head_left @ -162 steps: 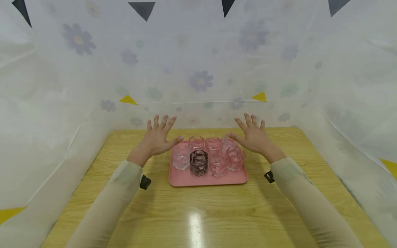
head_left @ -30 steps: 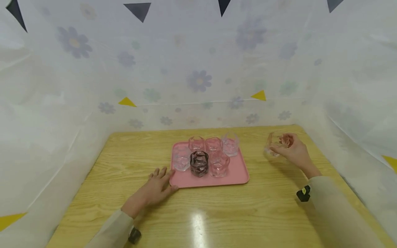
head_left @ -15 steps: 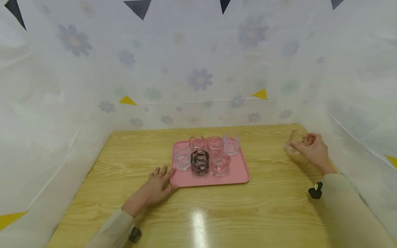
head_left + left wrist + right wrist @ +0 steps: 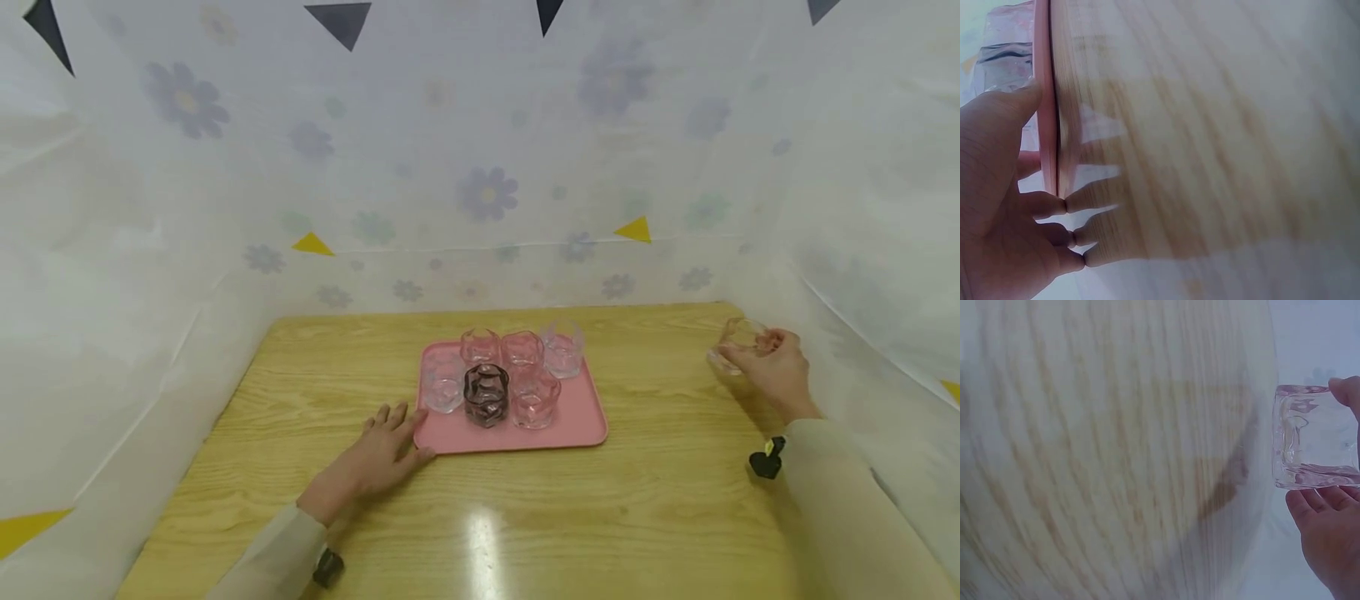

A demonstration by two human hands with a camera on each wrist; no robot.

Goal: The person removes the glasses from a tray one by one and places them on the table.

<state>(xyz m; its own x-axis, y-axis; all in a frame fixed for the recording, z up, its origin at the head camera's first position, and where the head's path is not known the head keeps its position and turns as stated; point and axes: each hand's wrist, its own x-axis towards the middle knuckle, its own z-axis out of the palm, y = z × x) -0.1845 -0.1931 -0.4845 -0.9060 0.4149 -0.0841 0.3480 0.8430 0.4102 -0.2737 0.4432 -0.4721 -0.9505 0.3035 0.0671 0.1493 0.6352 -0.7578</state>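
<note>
In the head view my right hand (image 4: 776, 375) grips a faintly pink, clear drinking glass (image 4: 738, 343) near the table's back right corner. The right wrist view shows thumb and fingers on opposite sides of that glass (image 4: 1316, 437); whether its base touches the wood I cannot tell. My left hand (image 4: 371, 458) lies at the front left corner of a pink tray (image 4: 573, 433), thumb and index finger against its rim, the other fingertips on the table. On the tray stand a dark grey glass (image 4: 486, 396), several pink glasses (image 4: 535, 400) and clear glasses (image 4: 442, 385).
A light wooden table (image 4: 525, 525) carries the tray at its middle. Flower-patterned white sheeting (image 4: 487, 150) rises behind it and along both sides. The right-hand sheet stands close beside the right hand.
Over five seconds ago both hands hovered open beside the tray. Since then a glass has left its right end. In the last second my right hand carried it farther right; my left stayed put.
</note>
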